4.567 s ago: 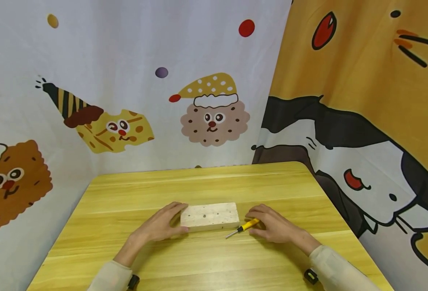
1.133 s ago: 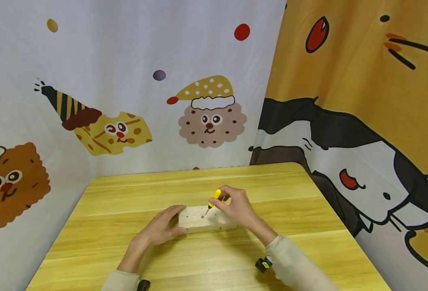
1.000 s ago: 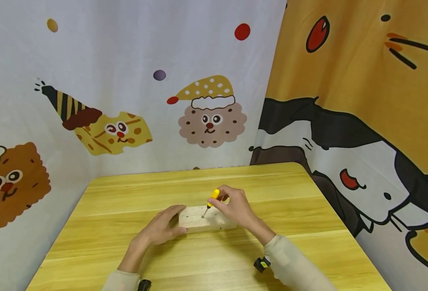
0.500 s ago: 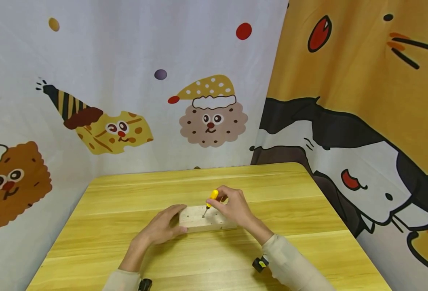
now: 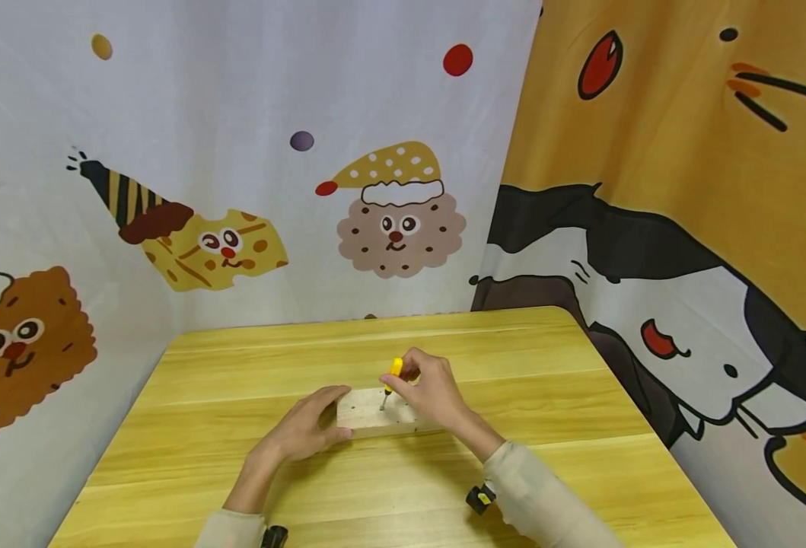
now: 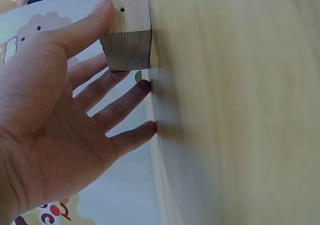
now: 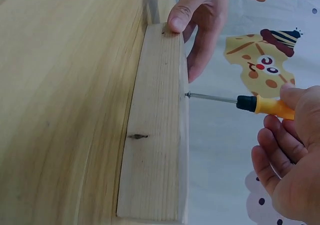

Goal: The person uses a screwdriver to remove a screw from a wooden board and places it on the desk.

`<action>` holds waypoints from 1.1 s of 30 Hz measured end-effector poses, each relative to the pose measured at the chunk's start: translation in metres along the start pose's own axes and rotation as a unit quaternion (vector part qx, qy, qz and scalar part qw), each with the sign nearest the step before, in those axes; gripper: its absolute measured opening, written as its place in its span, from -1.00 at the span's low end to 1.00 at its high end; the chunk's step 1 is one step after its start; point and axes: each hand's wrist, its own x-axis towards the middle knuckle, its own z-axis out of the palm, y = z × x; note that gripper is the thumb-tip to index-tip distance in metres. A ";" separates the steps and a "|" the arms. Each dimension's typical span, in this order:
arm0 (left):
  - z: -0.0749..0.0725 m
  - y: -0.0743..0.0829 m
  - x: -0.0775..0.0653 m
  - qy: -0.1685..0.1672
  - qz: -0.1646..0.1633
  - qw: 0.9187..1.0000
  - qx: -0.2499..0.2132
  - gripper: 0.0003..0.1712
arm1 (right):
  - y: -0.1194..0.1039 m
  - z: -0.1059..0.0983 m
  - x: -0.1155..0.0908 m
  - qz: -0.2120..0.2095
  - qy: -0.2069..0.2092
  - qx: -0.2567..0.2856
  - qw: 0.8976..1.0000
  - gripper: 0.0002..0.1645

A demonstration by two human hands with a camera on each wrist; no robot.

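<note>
A pale wooden block (image 5: 361, 415) lies on the table, dotted with small holes. My left hand (image 5: 309, 428) grips its left end, thumb on the near side and fingers behind; the left wrist view shows the thumb on the block (image 6: 126, 45). My right hand (image 5: 437, 390) pinches the yellow handle of a screwdriver (image 5: 394, 371) over the block. The shaft stands nearly upright, slightly tilted. In the right wrist view the tip of the screwdriver (image 7: 215, 98) meets a small screw (image 7: 187, 94) that barely sticks out of the block's top.
The yellow wood-grain table (image 5: 238, 373) reaches back to a white curtain (image 5: 238, 91) printed with cartoon characters. An orange patterned curtain (image 5: 683, 137) hangs along the right side.
My right hand has brought the screwdriver from beside the block's right end up onto the screw. Over the last second the handle has swung a little left, more upright. The left hand stays put.
</note>
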 end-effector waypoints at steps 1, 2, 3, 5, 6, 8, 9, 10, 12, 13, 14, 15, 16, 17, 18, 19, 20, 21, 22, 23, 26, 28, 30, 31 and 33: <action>0.000 0.000 0.000 0.000 0.000 1.000 0.000 -0.04 | -0.001 0.000 0.000 -0.002 0.000 -0.003 1.000 -0.71; 0.000 0.000 0.000 0.000 0.000 1.000 -0.001 -0.04 | -0.002 0.001 0.000 -0.004 0.000 -0.005 1.000 -0.71; 0.000 0.000 0.000 0.001 0.000 1.000 -0.001 -0.04 | -0.003 0.001 0.000 -0.007 0.000 -0.006 1.000 -0.71; 0.000 0.000 0.000 0.000 0.001 1.000 -0.002 -0.04 | -0.004 0.002 0.001 -0.011 0.001 -0.011 1.000 -0.70; 0.000 0.001 0.000 0.000 0.002 1.000 -0.002 -0.04 | -0.004 0.002 0.001 -0.013 0.001 -0.012 1.000 -0.70; 0.000 0.001 -0.001 -0.001 0.004 1.000 -0.003 -0.05 | -0.005 0.002 0.001 -0.013 0.000 -0.013 1.000 -0.70; 0.000 0.002 -0.001 -0.001 0.004 1.000 -0.004 -0.05 | -0.005 0.002 0.001 -0.015 0.000 -0.013 1.000 -0.70; 0.000 0.002 -0.001 -0.001 0.003 1.000 -0.004 -0.05 | -0.005 0.002 0.002 -0.014 -0.001 -0.015 1.000 -0.70; -0.001 0.003 -0.001 0.000 0.002 1.000 -0.006 -0.05 | -0.005 0.002 0.002 -0.013 -0.004 -0.014 1.000 -0.70; -0.001 0.003 -0.001 0.000 0.001 1.000 -0.007 -0.05 | -0.005 0.002 0.002 -0.012 -0.005 -0.015 1.000 -0.70; 0.000 0.003 -0.001 0.001 0.002 1.000 -0.006 -0.06 | -0.006 0.002 0.003 -0.013 -0.007 -0.014 1.000 -0.70; 0.000 0.004 -0.001 0.001 0.001 1.000 -0.006 -0.05 | -0.006 0.002 0.003 -0.013 -0.008 -0.014 1.000 -0.69; 0.000 0.004 -0.001 0.003 0.004 1.000 -0.005 -0.06 | -0.006 0.002 0.003 -0.014 -0.010 -0.015 1.000 -0.69; 0.000 0.004 -0.001 0.002 0.004 1.000 -0.004 -0.06 | -0.006 0.002 0.003 -0.018 -0.011 -0.014 1.000 -0.69; 0.000 0.004 -0.001 0.003 0.004 1.000 -0.005 -0.06 | -0.006 0.002 0.003 -0.021 -0.013 -0.015 1.000 -0.70; 0.000 0.003 -0.001 0.003 0.005 1.000 -0.005 -0.05 | -0.006 0.002 0.003 -0.024 -0.016 -0.014 0.999 -0.71; 0.000 0.003 -0.001 0.003 0.005 1.000 -0.005 -0.05 | -0.006 0.002 0.003 -0.028 -0.020 -0.014 0.999 -0.73; 0.000 0.003 -0.001 0.003 0.003 1.000 -0.006 -0.05 | -0.006 0.002 0.003 -0.034 -0.024 -0.014 0.999 -0.75; 0.000 0.002 -0.001 0.003 0.003 1.000 -0.007 -0.05 | -0.006 0.002 0.003 -0.040 -0.029 -0.012 0.999 -0.78; 0.000 0.002 -0.001 0.002 0.000 1.000 -0.009 -0.05 | -0.005 0.002 0.003 -0.045 -0.036 -0.009 0.998 -0.81; 0.000 0.002 -0.001 0.003 -0.003 1.000 -0.009 -0.05 | -0.005 0.002 0.004 -0.053 -0.060 -0.001 0.997 -0.89; 0.000 0.002 -0.001 0.003 -0.004 1.000 -0.009 -0.05 | -0.004 0.002 0.004 -0.053 -0.075 0.006 0.996 -0.92; 0.000 0.002 -0.001 0.003 -0.006 1.000 -0.008 -0.05 | -0.004 0.002 0.004 -0.049 -0.085 0.013 0.995 -0.91; 0.000 0.002 -0.001 0.003 -0.006 1.000 -0.007 -0.05 | -0.004 0.002 0.004 -0.049 -0.088 0.015 0.995 -0.90; 0.001 0.002 -0.001 0.003 -0.007 1.000 -0.007 -0.05 | -0.004 0.002 0.003 -0.048 -0.089 0.020 0.995 -0.88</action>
